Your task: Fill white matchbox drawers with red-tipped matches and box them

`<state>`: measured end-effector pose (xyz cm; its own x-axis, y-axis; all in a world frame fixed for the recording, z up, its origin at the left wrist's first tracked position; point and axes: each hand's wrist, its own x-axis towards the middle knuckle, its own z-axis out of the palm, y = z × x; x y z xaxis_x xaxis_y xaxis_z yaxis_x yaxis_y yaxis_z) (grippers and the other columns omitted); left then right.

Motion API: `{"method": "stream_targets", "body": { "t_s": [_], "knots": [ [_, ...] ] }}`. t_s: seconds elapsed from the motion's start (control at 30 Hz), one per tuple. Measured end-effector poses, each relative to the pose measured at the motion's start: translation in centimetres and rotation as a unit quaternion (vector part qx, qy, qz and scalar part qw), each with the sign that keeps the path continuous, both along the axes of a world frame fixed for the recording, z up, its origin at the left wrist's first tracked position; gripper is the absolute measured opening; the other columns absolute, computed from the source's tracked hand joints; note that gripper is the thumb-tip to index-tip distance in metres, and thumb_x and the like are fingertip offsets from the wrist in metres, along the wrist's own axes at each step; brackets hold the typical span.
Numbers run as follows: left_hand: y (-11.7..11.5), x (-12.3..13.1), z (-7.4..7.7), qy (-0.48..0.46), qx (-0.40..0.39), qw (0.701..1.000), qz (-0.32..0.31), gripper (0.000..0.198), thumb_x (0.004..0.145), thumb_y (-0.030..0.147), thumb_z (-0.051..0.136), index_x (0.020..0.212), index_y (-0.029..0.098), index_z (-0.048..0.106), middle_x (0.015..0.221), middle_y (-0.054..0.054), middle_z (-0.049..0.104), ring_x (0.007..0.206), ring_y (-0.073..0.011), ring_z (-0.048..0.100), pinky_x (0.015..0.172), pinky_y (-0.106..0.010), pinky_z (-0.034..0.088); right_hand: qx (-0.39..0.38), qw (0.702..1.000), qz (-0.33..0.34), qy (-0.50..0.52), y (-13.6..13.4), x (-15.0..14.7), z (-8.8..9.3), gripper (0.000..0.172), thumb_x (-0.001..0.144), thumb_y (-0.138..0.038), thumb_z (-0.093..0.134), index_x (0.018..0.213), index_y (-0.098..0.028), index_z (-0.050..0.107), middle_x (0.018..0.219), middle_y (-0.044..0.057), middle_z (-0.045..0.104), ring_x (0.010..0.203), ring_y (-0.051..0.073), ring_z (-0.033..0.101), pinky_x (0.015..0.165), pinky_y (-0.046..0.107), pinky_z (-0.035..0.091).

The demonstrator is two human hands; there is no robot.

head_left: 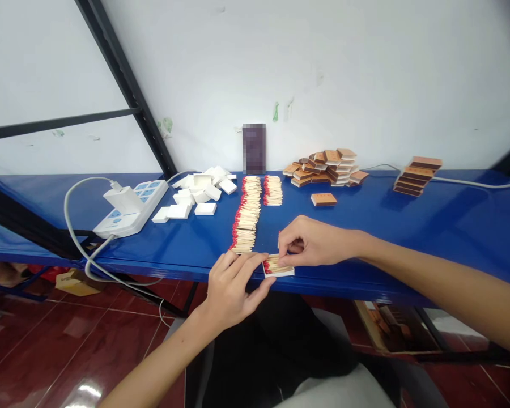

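A white matchbox tray (283, 273) with red-headed matches (272, 263) in it sits at the front edge of the blue shelf. My left hand (236, 283) grips the tray's left end between thumb and fingers. Over the tray's right part, my right hand (308, 241) is closed in a pinch, its fingertips at the matches; a red tip shows beside the fingers, but what they hold is mostly hidden. Just beyond, a long row of loose matches (247, 212) runs away from me, with a shorter row (273, 190) to its right.
White trays (202, 184) lie piled at the back left, near a power strip (131, 208) with a plugged-in adapter and cable. Orange-topped matchboxes (331, 167) are heaped at the back right; one box (323, 199) lies apart. A leaning stack (417, 175) stands farther right.
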<state>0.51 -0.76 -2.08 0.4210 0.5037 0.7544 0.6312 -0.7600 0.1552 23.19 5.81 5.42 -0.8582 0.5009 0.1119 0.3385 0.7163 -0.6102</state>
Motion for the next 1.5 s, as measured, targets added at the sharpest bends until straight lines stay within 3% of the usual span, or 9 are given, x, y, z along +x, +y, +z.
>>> {"method": "stream_targets", "body": {
  "t_s": [0.17,0.27,0.37,0.53,0.67,0.9,1.2,1.4,1.5],
  "knots": [
    [0.0,0.0,-0.1,0.003,-0.007,1.000,-0.012,0.027,0.086,0.024,0.069,0.113,0.020,0.063,0.106,-0.006,0.074,0.087,-0.0210,0.065,0.075,-0.035,0.048,0.004,0.999,-0.046,0.023,0.1,0.0,-0.1,0.027,0.087,-0.036,0.062,0.073,-0.014,0.070,0.054,-0.004,0.047,0.051,0.007,0.036,0.051,0.022,0.031],
    [0.0,0.0,0.0,0.004,-0.009,1.000,-0.010,0.028,0.086,0.025,0.070,0.113,0.019,0.063,0.105,-0.006,0.074,0.086,-0.0213,0.065,0.075,-0.035,0.048,0.042,0.995,-0.090,0.022,0.6,0.3,-0.2,0.021,0.088,-0.029,0.059,0.083,-0.014,0.073,0.054,-0.005,0.048,0.051,0.008,0.038,0.053,0.022,0.033],
    [-0.1,0.1,0.0,0.004,-0.005,1.000,-0.005,0.030,0.087,0.026,0.069,0.116,0.019,0.063,0.104,-0.007,0.074,0.086,-0.0216,0.064,0.075,-0.036,0.048,0.088,0.993,-0.079,-0.017,1.4,0.7,-0.4,0.019,0.086,-0.023,0.060,0.096,-0.016,0.075,0.064,-0.002,0.058,0.056,0.009,0.048,0.059,0.023,0.038],
    [-0.1,0.0,0.0,0.004,0.002,1.000,-0.009,0.029,0.087,0.025,0.069,0.115,0.019,0.064,0.105,-0.007,0.073,0.087,-0.0211,0.063,0.076,-0.035,0.048,0.109,0.991,-0.071,-0.027,2.0,1.1,-0.6,0.017,0.087,-0.028,0.064,0.087,-0.017,0.076,0.086,0.005,0.069,0.071,0.013,0.061,0.069,0.025,0.046],
    [0.0,0.0,-0.1,0.007,0.004,1.000,-0.007,0.033,0.087,0.025,0.069,0.119,0.019,0.062,0.105,-0.007,0.073,0.087,-0.0214,0.062,0.076,-0.035,0.048,0.102,0.993,-0.061,-0.011,2.0,1.0,-0.9,0.014,0.086,-0.020,0.064,0.091,-0.017,0.076,0.095,0.006,0.072,0.082,0.015,0.066,0.078,0.026,0.050],
    [-0.1,0.0,-0.1,0.011,-0.010,1.000,0.003,0.040,0.088,0.027,0.069,0.125,0.018,0.055,0.107,-0.007,0.072,0.087,-0.0217,0.060,0.077,-0.035,0.047,0.085,0.993,-0.080,0.001,1.5,0.4,-0.8,0.020,0.081,-0.010,0.060,0.098,-0.016,0.070,0.085,0.003,0.071,0.074,0.013,0.063,0.068,0.023,0.049],
    [-0.1,0.0,-0.1,-0.007,-0.012,1.000,0.000,0.029,0.088,0.027,0.069,0.113,0.019,0.056,0.101,-0.005,0.073,0.086,-0.0214,0.060,0.075,-0.034,0.048,0.023,0.998,-0.014,0.058,-0.6,-0.8,-0.1,0.032,0.078,-0.010,0.062,0.108,-0.015,0.069,0.083,0.001,0.068,0.072,0.011,0.061,0.066,0.022,0.049],
    [-0.1,0.0,-0.1,0.013,-0.011,1.000,-0.010,0.028,0.089,0.025,0.068,0.115,0.021,0.060,0.107,-0.005,0.072,0.090,-0.0213,0.061,0.078,-0.035,0.047,0.048,0.995,-0.021,0.091,-0.6,-0.7,0.0,0.021,0.079,-0.015,0.064,0.100,-0.014,0.069,0.076,0.000,0.062,0.065,0.009,0.055,0.060,0.022,0.045],
    [0.0,-0.1,-0.1,0.012,0.001,1.000,-0.007,0.025,0.089,0.026,0.065,0.113,0.019,0.060,0.104,-0.007,0.072,0.087,-0.0217,0.061,0.075,-0.036,0.046,0.030,0.989,-0.009,0.142,-3.0,-1.1,0.9,0.010,0.080,-0.017,0.064,0.090,-0.015,0.067,0.074,0.001,0.062,0.063,0.010,0.055,0.058,0.022,0.044]
  ]
}}
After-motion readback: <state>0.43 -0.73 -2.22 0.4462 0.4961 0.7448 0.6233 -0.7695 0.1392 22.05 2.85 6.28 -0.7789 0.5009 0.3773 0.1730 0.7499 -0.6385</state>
